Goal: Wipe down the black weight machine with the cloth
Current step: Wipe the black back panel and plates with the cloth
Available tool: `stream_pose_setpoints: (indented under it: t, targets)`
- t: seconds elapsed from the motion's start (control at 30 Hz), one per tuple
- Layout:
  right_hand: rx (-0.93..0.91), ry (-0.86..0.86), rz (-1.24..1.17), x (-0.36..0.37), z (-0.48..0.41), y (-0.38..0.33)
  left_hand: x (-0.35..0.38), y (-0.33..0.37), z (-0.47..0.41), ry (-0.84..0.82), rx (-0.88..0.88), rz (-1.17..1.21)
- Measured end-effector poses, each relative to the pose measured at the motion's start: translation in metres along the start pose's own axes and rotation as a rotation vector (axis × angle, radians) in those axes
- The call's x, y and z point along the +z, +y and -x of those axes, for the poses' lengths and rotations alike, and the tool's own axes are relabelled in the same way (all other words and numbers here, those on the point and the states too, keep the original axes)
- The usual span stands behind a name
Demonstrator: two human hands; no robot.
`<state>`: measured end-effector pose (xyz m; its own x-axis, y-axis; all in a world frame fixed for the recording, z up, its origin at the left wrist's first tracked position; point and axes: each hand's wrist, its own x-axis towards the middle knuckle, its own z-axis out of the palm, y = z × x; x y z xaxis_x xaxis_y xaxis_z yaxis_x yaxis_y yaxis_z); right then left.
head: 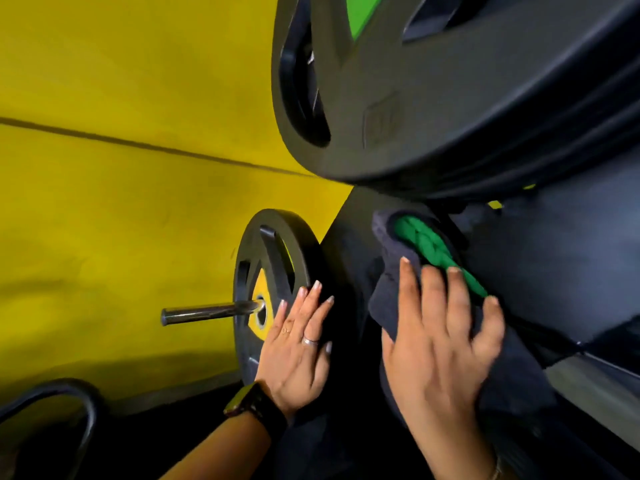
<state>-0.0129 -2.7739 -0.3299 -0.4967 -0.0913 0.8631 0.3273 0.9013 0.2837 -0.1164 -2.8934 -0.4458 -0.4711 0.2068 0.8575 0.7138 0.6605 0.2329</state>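
Note:
The black weight machine [554, 271] fills the right half of the view, its frame running down to the lower right. A dark grey cloth [391, 271] with a green braided part [429, 251] lies against the frame. My right hand [440, 334] presses the cloth flat onto the frame with straight, spread fingers. My left hand [298, 344], with a ring and a watch at the wrist, rests flat on a small black plate [263, 265] with a yellow hub, fingers straight.
A large black weight plate [450, 98] hangs overhead at the upper right. A chrome peg [204, 311] sticks out left from the small plate. A yellow wall [121, 168] stands behind. A black curved bar [69, 403] sits at the bottom left.

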Motion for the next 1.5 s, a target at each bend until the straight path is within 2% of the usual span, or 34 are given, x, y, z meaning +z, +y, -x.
stream_pose_setpoints:
  t: [0.23,0.37,0.47,0.67,0.77,0.9,0.93,1.0,1.1,1.23,1.33,1.5]
  targets:
    - [-0.399,-0.194,0.241,0.054,-0.009,-0.033,0.016,-0.003,0.004,0.121,0.087,-0.009]
    - [-0.411,-0.269,0.19,0.038,-0.007,-0.022,0.024,0.001,0.011,0.124,0.08,-0.039]
    - [-0.532,-0.376,0.252,0.022,0.001,-0.011,0.027,0.002,0.013,0.131,0.085,-0.049]
    - [-0.65,-0.413,0.396,0.028,-0.012,-0.02,0.03,0.007,0.012,0.103,0.086,-0.058]
    - [-0.627,-0.445,0.339,0.025,-0.044,-0.022,0.028,0.011,0.01,0.072,0.061,-0.078]
    - [-0.415,-0.153,0.304,0.003,-0.089,-0.005,0.024,0.016,0.009,0.037,0.031,-0.058]
    - [-0.39,-0.143,0.309,0.002,-0.092,-0.002,0.022,0.015,0.008,0.043,0.035,-0.044]
    - [-0.402,-0.162,0.365,0.007,-0.088,0.0,0.021,0.015,0.005,0.065,0.038,-0.013]
    - [-0.425,-0.1,0.477,0.024,-0.089,-0.014,0.021,0.015,0.002,0.083,0.039,-0.012]
    - [-0.532,-0.229,0.459,0.045,-0.093,-0.041,0.025,0.013,0.002,0.084,0.046,-0.022]
    - [-0.632,-0.234,0.536,0.052,-0.086,-0.047,0.026,0.011,0.004,0.08,0.047,-0.041]
    - [-0.585,-0.2,0.501,0.042,-0.06,-0.035,0.025,0.008,0.013,0.086,0.078,-0.088]
